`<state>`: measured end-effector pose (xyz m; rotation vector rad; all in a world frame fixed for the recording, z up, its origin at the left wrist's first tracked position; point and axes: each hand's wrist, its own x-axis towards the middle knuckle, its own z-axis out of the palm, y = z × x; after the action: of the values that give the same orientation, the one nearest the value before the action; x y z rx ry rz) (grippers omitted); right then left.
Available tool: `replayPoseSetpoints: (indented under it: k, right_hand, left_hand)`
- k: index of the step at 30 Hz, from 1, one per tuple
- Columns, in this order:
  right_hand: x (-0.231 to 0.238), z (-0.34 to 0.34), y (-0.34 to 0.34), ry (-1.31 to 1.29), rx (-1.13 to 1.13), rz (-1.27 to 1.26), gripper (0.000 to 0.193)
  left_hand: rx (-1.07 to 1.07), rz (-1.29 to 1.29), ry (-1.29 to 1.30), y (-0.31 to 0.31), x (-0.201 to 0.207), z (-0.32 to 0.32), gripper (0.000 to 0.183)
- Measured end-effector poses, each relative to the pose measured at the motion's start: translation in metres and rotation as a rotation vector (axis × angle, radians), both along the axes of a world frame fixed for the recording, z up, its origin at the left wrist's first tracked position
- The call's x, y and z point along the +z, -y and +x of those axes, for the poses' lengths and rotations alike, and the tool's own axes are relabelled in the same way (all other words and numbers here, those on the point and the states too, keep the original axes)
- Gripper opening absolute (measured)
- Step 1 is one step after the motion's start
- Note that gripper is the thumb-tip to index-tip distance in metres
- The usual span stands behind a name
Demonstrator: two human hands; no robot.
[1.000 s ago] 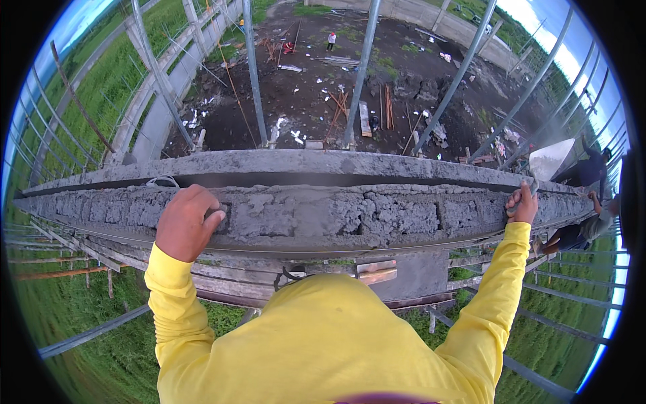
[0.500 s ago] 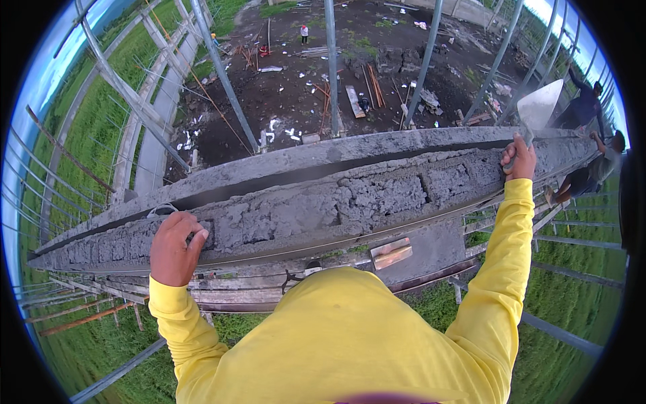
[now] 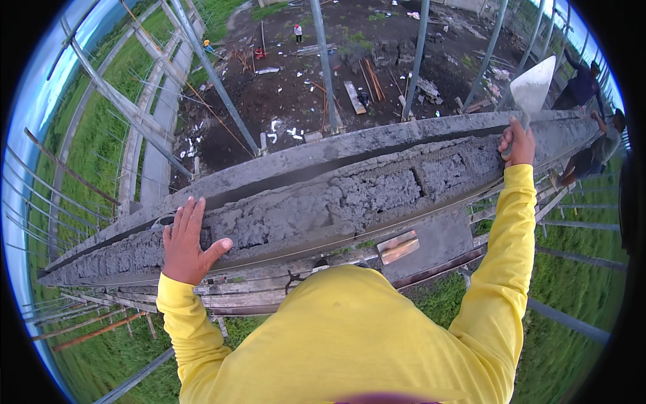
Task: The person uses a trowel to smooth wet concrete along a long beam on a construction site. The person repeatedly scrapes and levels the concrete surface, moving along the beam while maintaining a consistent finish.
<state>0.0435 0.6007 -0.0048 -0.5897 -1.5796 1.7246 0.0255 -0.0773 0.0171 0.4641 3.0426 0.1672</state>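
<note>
A long block wall (image 3: 303, 195) runs across in front of me, its top covered with rough grey mortar (image 3: 383, 195). My right hand (image 3: 517, 143) is wrapped round the handle of a trowel (image 3: 533, 86) above the wall's right part. The trowel's pale blade points up and away from me. My left hand (image 3: 192, 246) is spread open over the wall's left part, thumb out and nothing in it; I cannot tell if it touches the mortar. Just behind it shows part of a curved pale object (image 3: 163, 220), mostly hidden. A string (image 3: 296, 250) stretches along the wall's near edge.
Beyond the mortar lies a dark gap, then a concrete beam (image 3: 289, 161). Metal poles (image 3: 325, 67) stand past it, above muddy ground far below. Scaffold planks (image 3: 249, 296) and a wooden piece (image 3: 398, 248) lie on my side. Two co-workers (image 3: 595, 151) are at the far right.
My left hand has gone from curled fingers to spread ones and shifted slightly right. My right hand still holds the trowel, whose blade sits a little higher and further left in view.
</note>
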Motion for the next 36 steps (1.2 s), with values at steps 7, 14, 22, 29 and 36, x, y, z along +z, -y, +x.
replayPoseSetpoints:
  k: [7,14,22,29,36]
  right_hand:
    - [-0.003,-0.001,-0.005,-0.007,0.007,-0.006,0.022]
    - [-0.002,0.000,-0.004,-0.008,0.009,-0.021,0.023]
    - [-0.001,0.001,-0.001,-0.011,0.009,-0.010,0.024]
    - [-0.001,0.000,-0.002,-0.019,0.023,-0.019,0.024]
    - [-0.003,0.000,-0.004,-0.007,0.017,0.009,0.024]
  left_hand:
    - [0.031,-0.038,0.026,-0.010,-0.009,-0.002,0.089]
    - [0.003,0.275,-0.102,-0.011,0.001,0.000,0.055]
    - [-0.140,0.296,-0.127,-0.012,0.003,0.005,0.026]
    - [-0.124,0.401,-0.169,-0.013,0.014,0.004,0.018]
    - [-0.012,0.477,-0.417,-0.002,0.036,-0.003,0.016]
